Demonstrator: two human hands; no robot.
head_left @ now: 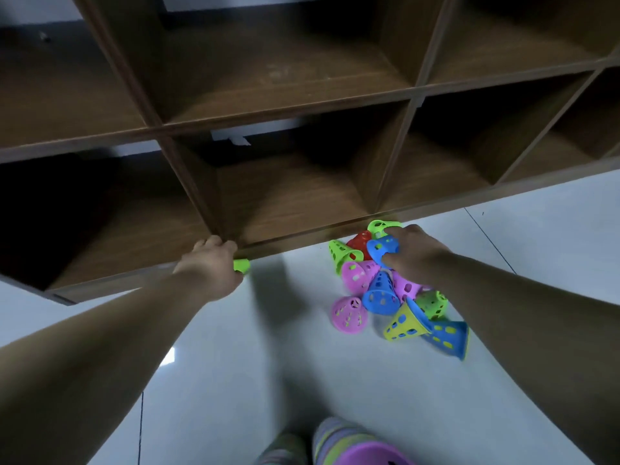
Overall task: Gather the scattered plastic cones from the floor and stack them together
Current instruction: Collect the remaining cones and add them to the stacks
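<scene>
Striped socks on both feet, a purple slipper on one

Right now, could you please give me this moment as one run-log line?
left hand holds green cone | right hand grips blue cone | other cones piled on floor by shelf

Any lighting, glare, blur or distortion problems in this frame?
Head view: dim overall, the dark brown wooden cubby shelf nearly black in its left compartments; its edges bow from the wide-angle lens; a small bright glare patch on the glossy white floor; the blue perforated plastic cone lying lower right looks motion-smeared.
</scene>
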